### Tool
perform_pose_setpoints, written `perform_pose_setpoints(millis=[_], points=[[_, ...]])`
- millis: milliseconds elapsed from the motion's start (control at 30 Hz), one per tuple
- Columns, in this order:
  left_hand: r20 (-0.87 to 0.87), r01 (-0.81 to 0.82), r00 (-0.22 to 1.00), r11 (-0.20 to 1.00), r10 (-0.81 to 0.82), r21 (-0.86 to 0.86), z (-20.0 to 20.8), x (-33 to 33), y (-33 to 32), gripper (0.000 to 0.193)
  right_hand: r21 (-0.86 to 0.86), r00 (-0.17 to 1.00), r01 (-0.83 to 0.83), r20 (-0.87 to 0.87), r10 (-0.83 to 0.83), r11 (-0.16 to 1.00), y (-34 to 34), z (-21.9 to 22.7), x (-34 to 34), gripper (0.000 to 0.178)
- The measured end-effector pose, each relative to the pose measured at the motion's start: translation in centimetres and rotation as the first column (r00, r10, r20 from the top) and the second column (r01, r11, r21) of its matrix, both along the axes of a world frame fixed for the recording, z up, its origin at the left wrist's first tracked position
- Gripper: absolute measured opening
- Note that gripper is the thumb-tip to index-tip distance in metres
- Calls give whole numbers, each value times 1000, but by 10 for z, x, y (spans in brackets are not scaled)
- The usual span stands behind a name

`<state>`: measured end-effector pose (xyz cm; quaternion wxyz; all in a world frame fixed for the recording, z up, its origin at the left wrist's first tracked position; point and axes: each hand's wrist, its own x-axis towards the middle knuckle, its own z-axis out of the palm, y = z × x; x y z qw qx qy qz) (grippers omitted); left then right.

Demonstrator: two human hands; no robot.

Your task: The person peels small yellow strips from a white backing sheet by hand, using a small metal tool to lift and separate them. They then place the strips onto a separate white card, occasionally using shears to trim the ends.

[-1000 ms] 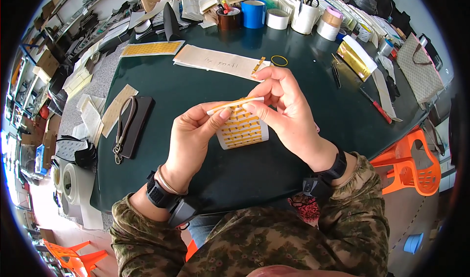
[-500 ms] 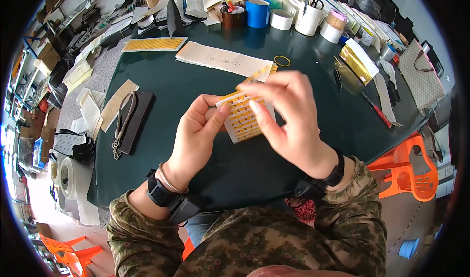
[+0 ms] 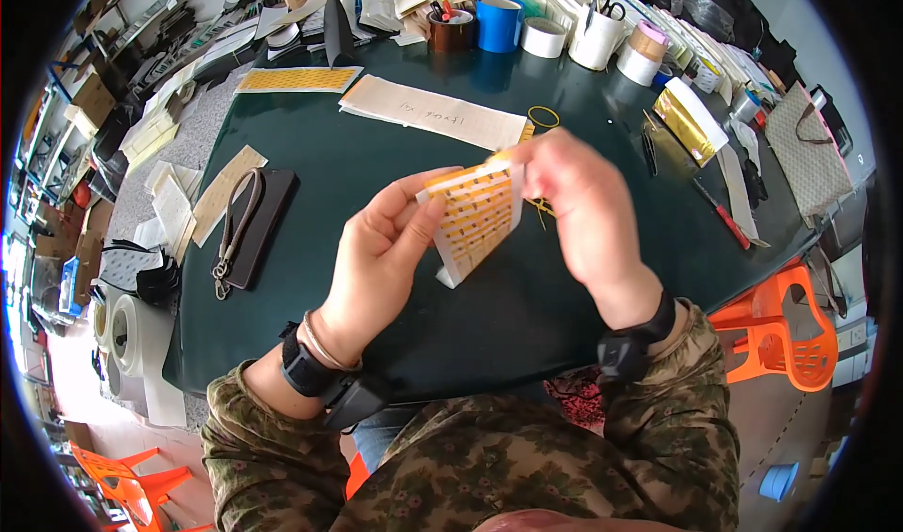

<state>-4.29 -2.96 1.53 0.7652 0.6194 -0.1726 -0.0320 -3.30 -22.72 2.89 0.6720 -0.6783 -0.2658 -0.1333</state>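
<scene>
My left hand (image 3: 381,245) pinches the left edge of a small white sheet (image 3: 475,207) with rows of yellow and dark marks, thumb in front and fingers behind. The sheet is tilted and bowed, held above the dark green table. At its upper right corner my right hand (image 3: 588,203) is closed, fingertips against the edge and smeared by motion. Some thin yellow pieces (image 3: 543,207) show just beside that hand; whether they hang from it or lie on the table I cannot tell. Beyond the hands lies a long pale strip (image 3: 433,111) with handwriting.
A yellow rubber band (image 3: 544,116) and a yellow-patterned sheet (image 3: 299,79) lie farther back. At left is a dark phone case (image 3: 263,226) with a strap. Tape rolls, a blue container (image 3: 499,26) and scissors (image 3: 607,7) line the far edge. A red-handled knife (image 3: 722,214) lies right.
My right hand has moved from in front of the sheet to its upper right corner, wrist turned more upright. The sheet is now tilted and bowed; my left hand keeps its pinch.
</scene>
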Motion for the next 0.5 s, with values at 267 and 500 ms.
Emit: perform_pose_setpoints(millis=[267, 500], points=[[-91, 37, 995, 995, -46, -95, -10, 9, 12, 22, 355, 983, 14, -176, 52, 935, -17, 12, 1, 32], [-62, 45, 997, 992, -53, -116, -7, 6, 11, 19, -70, 986, 151, 77, -146, 986, 7, 5, -3, 38]])
